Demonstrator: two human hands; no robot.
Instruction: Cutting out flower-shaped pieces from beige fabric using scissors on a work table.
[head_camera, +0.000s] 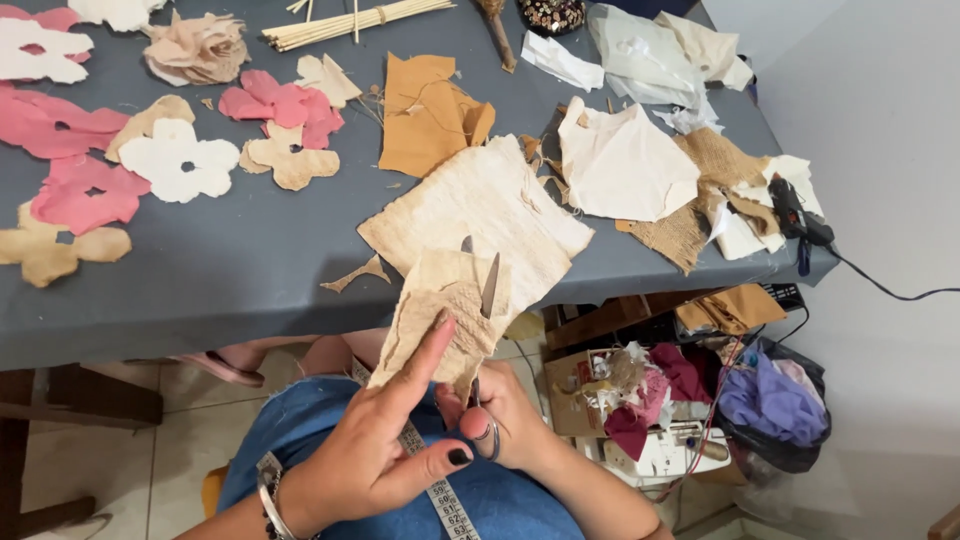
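Scissors cutting a beige fabric piece in front of the tabletop's near edge

The left hand (375, 455) pinches the beige fabric piece (445, 310) in a closed grip; the right hand (500, 415) grips the scissors (487, 300), blades parted around that piece, below a larger cream cloth (480, 205) on the grey tabletop (230, 270).

So the beige fabric piece (437, 322) is a crinkly, folded scrap with ragged edges, held up on a tilt just off the front edge of the grey table (240, 270). The scissors (484, 300) stand nearly upright, blades open and poking up through the cloth, handles below the table edge.
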